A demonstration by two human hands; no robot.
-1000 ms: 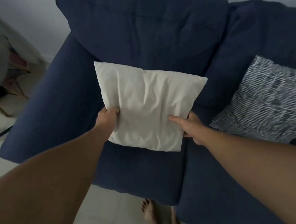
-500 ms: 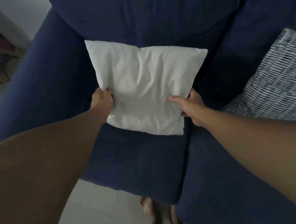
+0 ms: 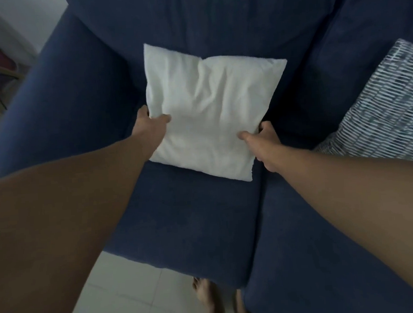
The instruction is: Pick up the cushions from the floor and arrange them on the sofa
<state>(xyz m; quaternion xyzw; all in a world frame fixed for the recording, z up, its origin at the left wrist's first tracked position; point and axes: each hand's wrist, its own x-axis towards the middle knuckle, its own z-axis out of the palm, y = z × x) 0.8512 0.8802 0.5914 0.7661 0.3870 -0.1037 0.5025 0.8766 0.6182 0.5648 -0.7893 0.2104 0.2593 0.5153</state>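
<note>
Closest to us are our bare feet (image 3: pixel 208 300) on the pale tiled floor (image 3: pixel 127 296), right up against the front edge of the dark blue fabric sofa (image 3: pixel 180 219). No cushions are lying on the bit of floor we can see, though that's only a small patch, so there could be more out of view.

Further out, both arms are stretched over the seat. Our left hand (image 3: pixel 150 126) is closed on the left edge of the plain white square cushion (image 3: pixel 209 107), thumb on the front and fingers tucked behind. Our right hand (image 3: pixel 260 140) is pinching the lower right edge the same way, thumb on the front face. So both hands are clamped on that one cushion.

The white cushion's bottom edge looks like it's on the seat or just about touching it, and its top leans toward the backrest, roughly in the middle of the left seat section. Can't quite tell if it's fully resting yet.

Off to the right, a blue-and-white patterned cushion (image 3: pixel 388 109) is already propped on the next seat. So we reckon one is done and this one is nearly placed; it just needs letting go.
</note>
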